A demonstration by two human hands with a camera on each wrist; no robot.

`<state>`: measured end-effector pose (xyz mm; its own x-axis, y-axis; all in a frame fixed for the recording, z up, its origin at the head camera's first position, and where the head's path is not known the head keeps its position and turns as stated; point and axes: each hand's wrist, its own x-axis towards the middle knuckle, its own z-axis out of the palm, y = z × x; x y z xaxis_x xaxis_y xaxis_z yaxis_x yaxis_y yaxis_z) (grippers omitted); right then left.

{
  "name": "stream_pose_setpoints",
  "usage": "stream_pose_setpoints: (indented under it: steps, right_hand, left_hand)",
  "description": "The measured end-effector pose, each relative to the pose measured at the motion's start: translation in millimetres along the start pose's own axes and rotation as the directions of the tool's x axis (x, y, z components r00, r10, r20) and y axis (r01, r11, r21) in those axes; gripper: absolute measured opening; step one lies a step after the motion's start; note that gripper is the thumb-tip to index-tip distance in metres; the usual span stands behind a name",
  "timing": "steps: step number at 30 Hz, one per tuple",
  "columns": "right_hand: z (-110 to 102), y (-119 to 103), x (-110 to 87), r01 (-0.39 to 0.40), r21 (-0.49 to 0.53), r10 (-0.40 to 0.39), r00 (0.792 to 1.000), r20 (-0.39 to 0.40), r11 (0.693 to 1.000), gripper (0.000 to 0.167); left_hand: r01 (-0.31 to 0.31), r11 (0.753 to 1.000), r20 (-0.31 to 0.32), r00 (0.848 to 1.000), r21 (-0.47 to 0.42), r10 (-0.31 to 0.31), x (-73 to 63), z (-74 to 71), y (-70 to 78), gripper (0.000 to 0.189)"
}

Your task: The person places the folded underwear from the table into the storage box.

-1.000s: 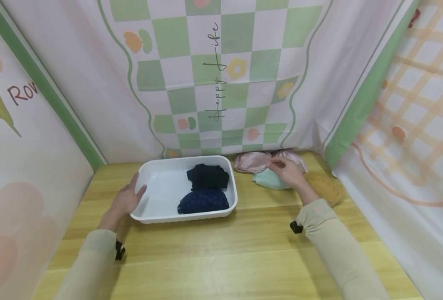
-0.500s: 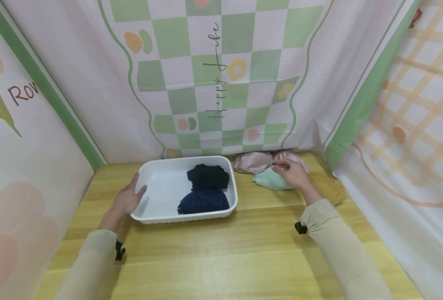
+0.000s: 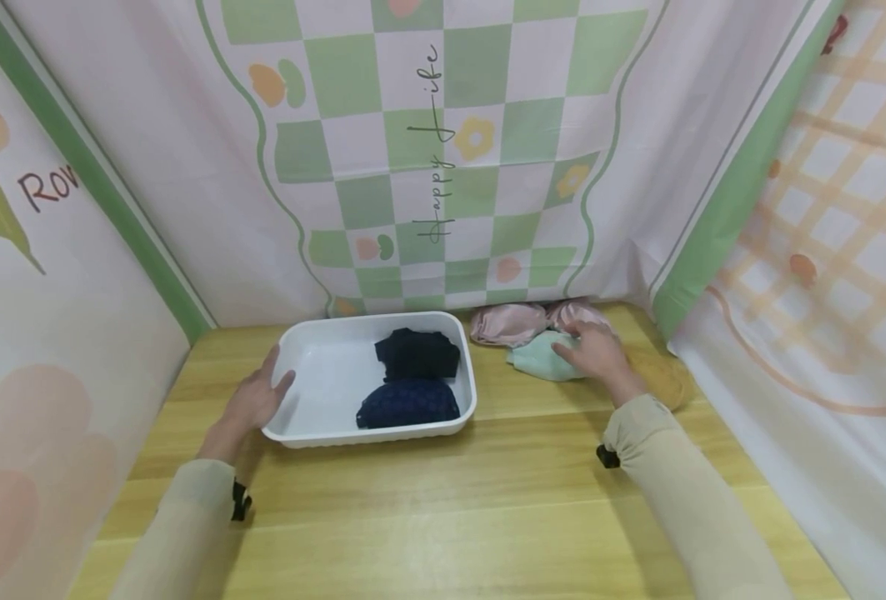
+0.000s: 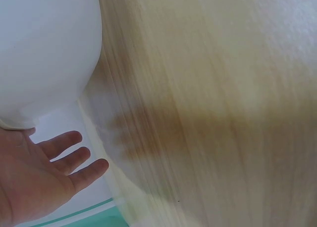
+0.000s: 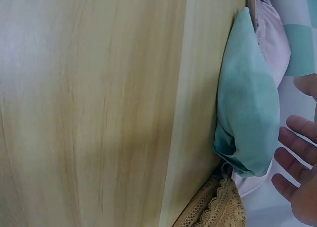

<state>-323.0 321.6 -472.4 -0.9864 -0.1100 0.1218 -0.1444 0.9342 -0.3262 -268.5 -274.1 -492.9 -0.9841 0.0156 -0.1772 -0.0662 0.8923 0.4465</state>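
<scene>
My left hand rests at the left end of a white plastic tray, with the thumb over the rim. In the left wrist view, its other fingers stretch loosely outside the tray wall. Inside the tray's right half lie a folded black garment and a folded navy garment. My right hand hovers over a folded mint-green garment, fingers spread and holding nothing. Whether a fingertip touches the cloth is unclear. Pink satin garments lie behind it, and a mustard lace-edged garment lies to the right.
The wood-grain table extends in front of the tray. A checked curtain hangs directly behind the tray and garments. Printed cloth walls enclose both sides.
My right hand has drawn back slightly from the pink garments towards the mint-green one, and its pinched fingers have spread apart. The left hand and tray have stayed put.
</scene>
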Motion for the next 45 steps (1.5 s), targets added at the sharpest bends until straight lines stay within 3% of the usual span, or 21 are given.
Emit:
stream_pose_setpoints:
  steps: [13,18,25,38,45]
  right_hand:
    - [2,1,3.3,-0.043,-0.198,0.08,0.98,0.18,0.979,0.094]
    - [3,0,3.1,-0.038,-0.206,0.085,0.971,0.224,0.978,0.099]
    - [11,2,2.2,0.005,-0.214,0.043,0.974,0.221,0.977,0.089]
    - [21,2,-0.2,0.022,-0.188,0.005,0.99,0.142,0.982,0.056]
    - [22,-1,-3.9,0.009,-0.172,0.012,0.993,0.116,0.985,0.048]
  left_hand:
    - [-0.01,1.0,-0.009,1.0,-0.001,0.01,-0.4,-3.9,4.2,0.077]
    - [-0.013,1.0,-0.011,1.0,-0.001,0.012,0.2,-5.1,6.2,0.078]
    - [-0.007,1.0,-0.009,1.0,0.008,0.007,1.4,-4.5,5.2,0.078]
    - [-0.006,1.0,-0.011,1.0,-0.005,0.006,1.8,-1.2,-0.5,0.077]
    - [0.003,1.0,-0.001,1.0,-0.009,-0.003,1.0,-1.5,-0.9,0.078]
